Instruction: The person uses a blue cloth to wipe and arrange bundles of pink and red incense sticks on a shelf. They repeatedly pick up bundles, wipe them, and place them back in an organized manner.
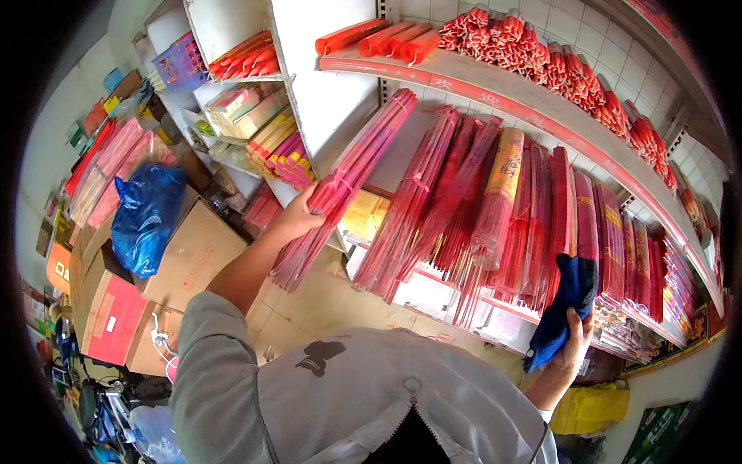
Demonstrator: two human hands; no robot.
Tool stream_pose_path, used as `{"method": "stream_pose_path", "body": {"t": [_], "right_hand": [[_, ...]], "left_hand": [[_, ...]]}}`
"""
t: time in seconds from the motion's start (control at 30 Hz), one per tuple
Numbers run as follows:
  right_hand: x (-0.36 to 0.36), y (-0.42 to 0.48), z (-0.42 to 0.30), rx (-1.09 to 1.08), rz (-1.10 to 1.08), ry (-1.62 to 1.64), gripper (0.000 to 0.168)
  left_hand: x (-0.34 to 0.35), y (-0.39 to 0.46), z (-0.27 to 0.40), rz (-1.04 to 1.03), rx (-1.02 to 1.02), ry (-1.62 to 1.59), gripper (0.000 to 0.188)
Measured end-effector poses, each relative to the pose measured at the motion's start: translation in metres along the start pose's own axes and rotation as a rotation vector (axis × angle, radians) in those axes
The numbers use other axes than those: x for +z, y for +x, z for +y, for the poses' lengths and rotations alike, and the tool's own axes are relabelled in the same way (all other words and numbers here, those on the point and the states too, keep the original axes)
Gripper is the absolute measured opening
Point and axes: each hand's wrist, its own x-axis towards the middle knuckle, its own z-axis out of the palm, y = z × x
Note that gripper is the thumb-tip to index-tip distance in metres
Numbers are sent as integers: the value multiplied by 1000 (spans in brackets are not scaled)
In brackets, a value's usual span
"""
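My left hand [298,214] grips a long bundle of incense sticks in pink-red plastic wrap [348,168] near its middle, and the bundle stands tilted at the left end of the shelf. To the right, my right hand [571,342] holds a dark blue cloth [559,313] in front of the lower shelf edge. Between the hands, more wrapped incense bundles [414,197] lean side by side on the shelf. One among them has a yellow printed wrapper [505,168].
Red candle packs [493,43] fill the upper shelf [493,90] above the bundles. A white cubby unit [290,98] with packed goods adjoins on the left. Cardboard boxes [197,255] with a blue plastic bag [148,220] on them stand at left. A yellow bag [591,409] lies low at right.
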Motion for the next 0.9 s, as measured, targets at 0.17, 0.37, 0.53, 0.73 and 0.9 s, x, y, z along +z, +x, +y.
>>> {"method": "stream_pose_path", "body": {"t": [0.17,0.37,0.53,0.73,0.9], "right_hand": [[-25,-10,0,19,43,-29,52],[-12,-12,2,64,56,-1,47],[-1,-5,15,89,6,4,42],[7,-1,24,88,-56,13,48],[11,0,26,133,-82,12,49]], "left_hand": [[27,48,-18,50,48,64,77],[20,79,-19,59,38,104,83],[16,81,-23,15,-24,40,84],[7,85,-12,-40,-205,150,71],[6,93,-30,84,-87,63,63]]}}
